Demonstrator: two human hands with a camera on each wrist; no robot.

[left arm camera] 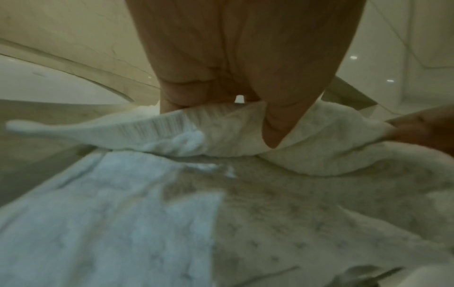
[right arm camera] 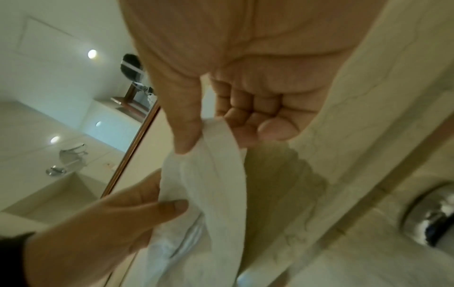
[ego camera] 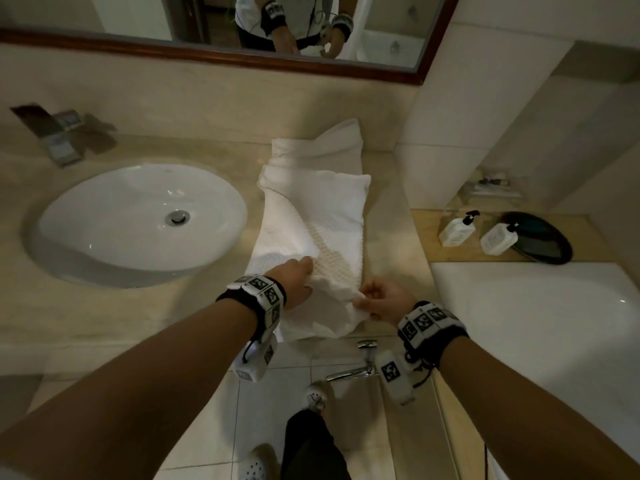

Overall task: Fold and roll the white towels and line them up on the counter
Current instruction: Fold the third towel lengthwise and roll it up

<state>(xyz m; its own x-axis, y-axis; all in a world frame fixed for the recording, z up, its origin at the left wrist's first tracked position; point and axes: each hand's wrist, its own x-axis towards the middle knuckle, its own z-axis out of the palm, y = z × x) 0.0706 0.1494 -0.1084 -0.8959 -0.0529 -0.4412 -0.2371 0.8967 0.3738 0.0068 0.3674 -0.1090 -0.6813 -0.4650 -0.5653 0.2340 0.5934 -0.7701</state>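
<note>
A long white towel (ego camera: 322, 216) with a waffle pattern lies lengthwise on the beige counter (ego camera: 121, 306), right of the sink. Its near end hangs over the counter's front edge. My left hand (ego camera: 298, 282) grips the near edge of the towel (left arm camera: 172, 134) from the left, fingers curled over the hem. My right hand (ego camera: 384, 301) pinches the same edge on the right; in the right wrist view the thumb (right arm camera: 186, 124) and curled fingers hold a strip of towel (right arm camera: 216, 174). Between the two hands the edge is lifted and bunched.
A white oval sink (ego camera: 138, 220) is set in the counter at left. Two white pump bottles (ego camera: 478, 233) and a dark tray (ego camera: 543, 240) stand on a ledge at right, by a white bathtub (ego camera: 536, 323). A chrome tap (ego camera: 360, 365) sticks out below the counter edge. A mirror (ego camera: 242, 26) hangs behind.
</note>
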